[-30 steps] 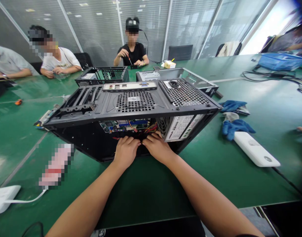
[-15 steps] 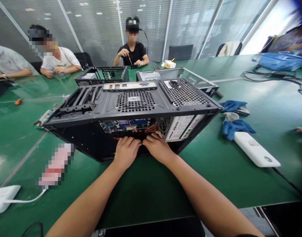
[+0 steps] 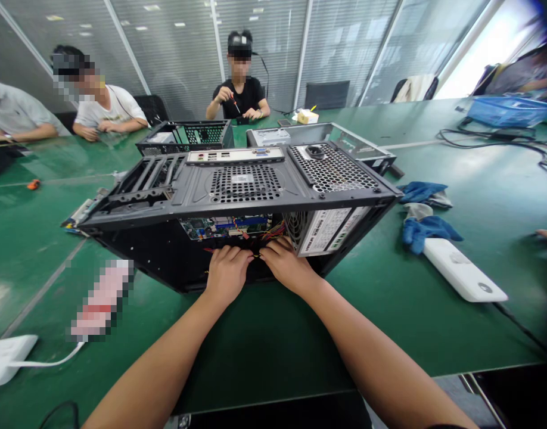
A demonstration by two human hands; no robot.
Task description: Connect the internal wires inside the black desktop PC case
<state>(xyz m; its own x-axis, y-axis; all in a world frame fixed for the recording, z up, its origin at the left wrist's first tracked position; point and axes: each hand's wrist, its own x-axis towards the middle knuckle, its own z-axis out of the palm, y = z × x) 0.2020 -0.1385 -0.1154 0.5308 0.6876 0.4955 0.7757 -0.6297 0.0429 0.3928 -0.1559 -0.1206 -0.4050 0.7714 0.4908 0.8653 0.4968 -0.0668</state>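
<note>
A black computer case stands in front of me, its perforated back panel upward and its open side toward me. Both my hands reach into that opening, fingers curled and close together. Between the fingertips of my left hand and my right hand shows a short bit of thin dark and yellow cable, which both appear to pinch. Behind them lie the motherboard and a bundle of coloured wires. The power supply with its white label sits just right of my right hand. Some fingertips are hidden.
Blue gloves and a white power bank lie to the right. A pixelated pink item is at left. Beyond stand two more cases. Across the table a person holds a screwdriver; others sit nearby.
My hands have moved slightly apart, the left a little to the left. More of the cable shows between the fingertips. The case stays put.
</note>
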